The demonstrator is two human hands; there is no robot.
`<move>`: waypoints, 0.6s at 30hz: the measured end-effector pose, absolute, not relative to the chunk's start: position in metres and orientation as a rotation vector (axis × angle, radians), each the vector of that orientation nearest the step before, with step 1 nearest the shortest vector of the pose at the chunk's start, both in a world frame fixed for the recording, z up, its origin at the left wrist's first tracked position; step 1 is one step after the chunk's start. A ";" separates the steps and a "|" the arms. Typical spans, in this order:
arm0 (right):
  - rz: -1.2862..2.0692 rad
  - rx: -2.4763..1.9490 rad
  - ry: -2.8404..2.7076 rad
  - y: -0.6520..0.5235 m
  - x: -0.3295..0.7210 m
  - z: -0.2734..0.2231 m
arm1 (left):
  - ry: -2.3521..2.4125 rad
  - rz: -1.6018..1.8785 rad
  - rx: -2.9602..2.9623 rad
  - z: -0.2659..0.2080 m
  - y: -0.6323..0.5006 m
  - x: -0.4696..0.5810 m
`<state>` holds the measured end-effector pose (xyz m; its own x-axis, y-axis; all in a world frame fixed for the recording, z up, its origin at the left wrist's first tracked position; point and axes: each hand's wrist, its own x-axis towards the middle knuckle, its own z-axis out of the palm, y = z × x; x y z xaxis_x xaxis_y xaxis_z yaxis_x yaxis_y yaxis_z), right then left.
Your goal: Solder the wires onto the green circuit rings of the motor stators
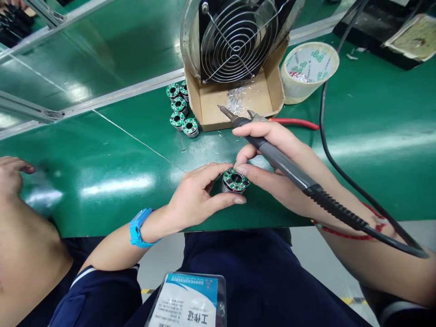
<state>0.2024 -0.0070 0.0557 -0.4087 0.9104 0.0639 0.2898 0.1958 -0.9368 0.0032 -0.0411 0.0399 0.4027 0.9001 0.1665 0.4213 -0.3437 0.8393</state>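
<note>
Holding the round circuit-board piece (231,185) between thumb and fingers, the left hand (192,195) is closed about its side, board face up, bore roughly vertical, on or just above the table (102,154), cannot tell which. The right hand (299,145), its fingers narrowed on a slantwise soldering iron (286,164), has its thumb tip at the piece's far right edge, contact unclear; iron's tip points away, toward the carton (221,125) by the fan (236,49). Farther out: similar pieces (177,120) left of the carton, tub (299,94) right.

Left hand (194,195) curls beside the bent-fingered right hand (289,190).
</note>
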 end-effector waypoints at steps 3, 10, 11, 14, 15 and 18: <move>1.227 -1.078 -1.830 -0.008 0.202 0.055 | 1.149 0.827 1.915 0.039 -0.042 0.005; 1.188 -0.944 -1.857 -0.008 0.201 0.042 | 1.245 0.784 1.812 0.029 -0.044 0.005; 1.150 -0.952 -1.849 -0.009 0.201 0.040 | 1.263 0.786 1.804 0.028 -0.044 0.006; 0.966 -1.047 -1.892 -0.016 0.198 0.031 | 1.328 0.803 1.838 0.025 -0.041 0.008; 0.891 -1.081 -1.945 -0.018 0.197 0.028 | 1.356 0.785 1.865 0.024 -0.039 0.009; 0.662 -1.171 -2.155 -0.020 0.194 0.017 | 1.383 0.621 1.933 0.022 -0.031 0.006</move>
<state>0.1941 -0.0195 0.0175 -0.4373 0.8608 0.2605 0.5660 0.4885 -0.6641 0.0065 -0.0308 0.0219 0.3247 0.9458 -0.0033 0.6262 -0.2123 0.7502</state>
